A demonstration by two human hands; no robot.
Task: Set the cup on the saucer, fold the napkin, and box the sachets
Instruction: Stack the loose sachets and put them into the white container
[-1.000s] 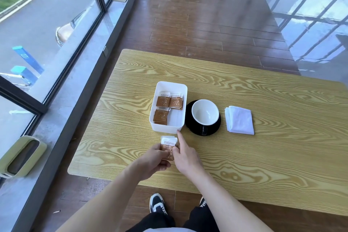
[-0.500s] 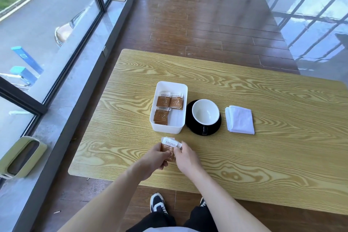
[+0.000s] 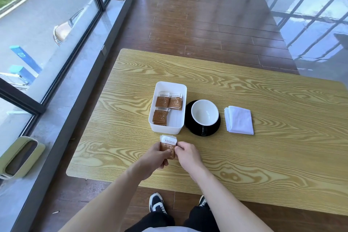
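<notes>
Sachets point(image 3: 168, 146), a small brown-and-white stack, sit pinched between both hands just in front of the white box point(image 3: 167, 130) on the wooden tabletop point(image 3: 263, 156). Left hand point(image 3: 153, 158) has its grip pressed on the stack's left edge; right hand point(image 3: 186, 153) pinches the right edge. More sachets lie inside the box. Beside the box, the white cup point(image 3: 204, 112) stands on the black saucer point(image 3: 190, 126). Near the saucer's right lies the folded napkin point(image 3: 239, 122).

Brown sachets point(image 3: 168, 146) before white box point(image 3: 165, 130); folded napkin point(image 3: 239, 122).
</notes>
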